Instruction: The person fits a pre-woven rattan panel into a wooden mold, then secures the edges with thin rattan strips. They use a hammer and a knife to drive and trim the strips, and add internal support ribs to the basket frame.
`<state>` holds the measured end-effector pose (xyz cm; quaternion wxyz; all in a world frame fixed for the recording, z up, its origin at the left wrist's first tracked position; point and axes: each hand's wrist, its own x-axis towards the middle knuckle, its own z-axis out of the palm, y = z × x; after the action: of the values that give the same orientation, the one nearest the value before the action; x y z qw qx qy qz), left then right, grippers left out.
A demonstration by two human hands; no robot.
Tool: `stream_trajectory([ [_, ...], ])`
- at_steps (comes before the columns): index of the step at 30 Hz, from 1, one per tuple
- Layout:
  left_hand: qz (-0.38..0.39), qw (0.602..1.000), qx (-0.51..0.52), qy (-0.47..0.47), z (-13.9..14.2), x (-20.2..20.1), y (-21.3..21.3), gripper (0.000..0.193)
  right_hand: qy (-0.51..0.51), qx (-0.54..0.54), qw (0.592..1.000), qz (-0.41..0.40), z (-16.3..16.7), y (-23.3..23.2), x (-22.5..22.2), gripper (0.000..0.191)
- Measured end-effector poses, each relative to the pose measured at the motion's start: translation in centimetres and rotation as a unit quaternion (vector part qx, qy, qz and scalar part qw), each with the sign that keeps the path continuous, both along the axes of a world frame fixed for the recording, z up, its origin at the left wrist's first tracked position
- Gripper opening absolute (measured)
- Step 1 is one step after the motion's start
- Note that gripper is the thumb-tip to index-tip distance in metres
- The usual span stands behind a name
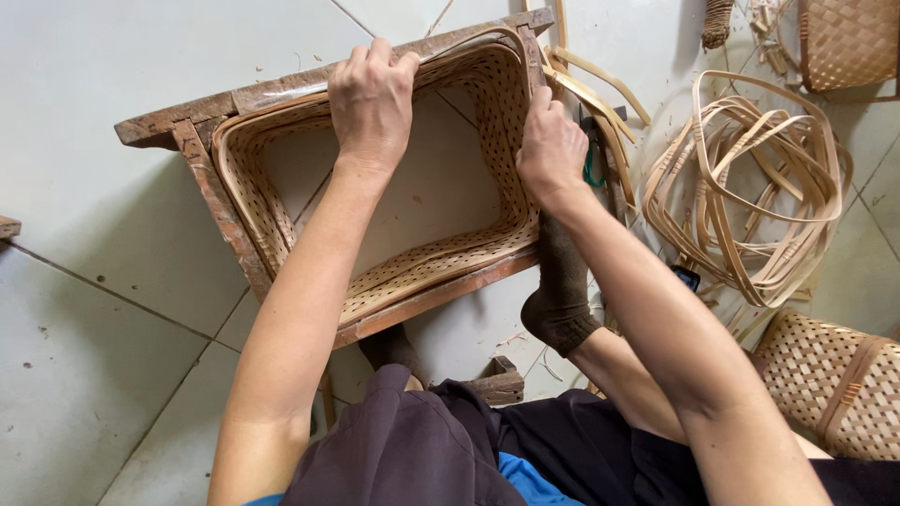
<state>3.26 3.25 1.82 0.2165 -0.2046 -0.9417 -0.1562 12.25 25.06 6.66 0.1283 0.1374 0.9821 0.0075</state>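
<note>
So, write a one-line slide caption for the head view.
Both hands, left hand and right hand, grip a woven basket inside a wooden frame.

Pale grey floor tiles with dark grout lines fill the room's floor (scattered shavings and specks dot them), lit by soft, even daylight without hard shadows

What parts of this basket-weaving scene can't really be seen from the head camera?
- Left hand: its fingertips curl over the far rim of the woven frame, so its grip is hidden.
- Green-handled tool: mostly hidden behind the right hand.
- Basket at top right: cut off by the picture edge.
- Woven panel at lower right: partly hidden by the right arm, cut off by the edge.
</note>
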Motion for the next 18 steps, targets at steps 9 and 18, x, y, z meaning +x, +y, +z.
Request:
stream_trajectory([
  [9, -0.027, 0.999, 0.032, 0.001, -0.2, 0.0, -1.0, 0.013, 0.044, 0.088, 0.995, 0.018, -0.9, -1.7, 0.0, 0.045],
  [18, -0.080, 0.990, 0.061, -0.098, 1.7, 4.6, -2.2, 0.004, 0.075, 0.109, 0.991, 0.036, -1.5, -1.8, 0.2, 0.021],
])
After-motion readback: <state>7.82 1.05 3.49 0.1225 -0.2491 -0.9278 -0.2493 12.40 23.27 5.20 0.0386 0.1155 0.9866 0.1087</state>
